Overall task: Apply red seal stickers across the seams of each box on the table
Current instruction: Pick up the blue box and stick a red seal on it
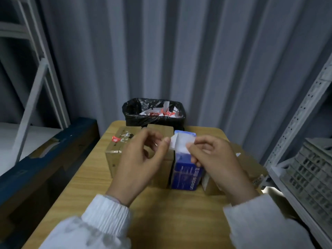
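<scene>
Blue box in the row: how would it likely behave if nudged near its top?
The blue box stands tall on a narrow base, so it would probably tip rather than slide. The cardboard box close on its left might brace it that way. Its printed card shell looks thin, so likely light and easily dented.

A storeroom — corrugated metal walls (179, 51), slotted steel shelving (296, 112), lined bin (154, 112).

blue box (186, 174), red sticker (115, 139), black bin liner (133, 109)
</scene>
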